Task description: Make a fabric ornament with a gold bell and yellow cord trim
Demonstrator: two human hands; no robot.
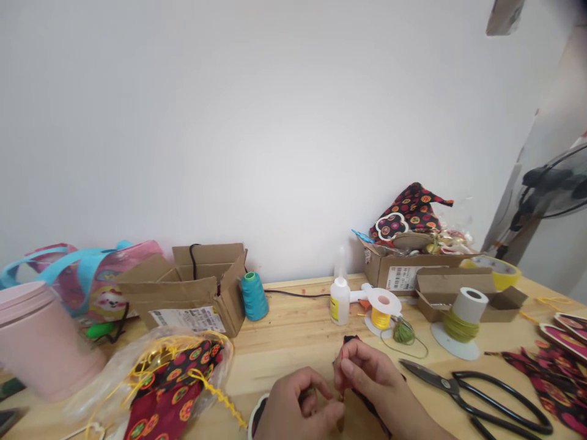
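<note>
Two hands at the table's near edge: left hand (298, 406) and right hand (367, 373) fingers pinching a small patterned fabric piece (351, 340) between them, steadying it, scissors (477, 391) just right.

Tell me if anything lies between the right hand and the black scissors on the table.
Nothing visible does. The right hand pinches a small dark fabric piece together with the left hand; only bare wooden table separates it from the scissors to its right.
</note>
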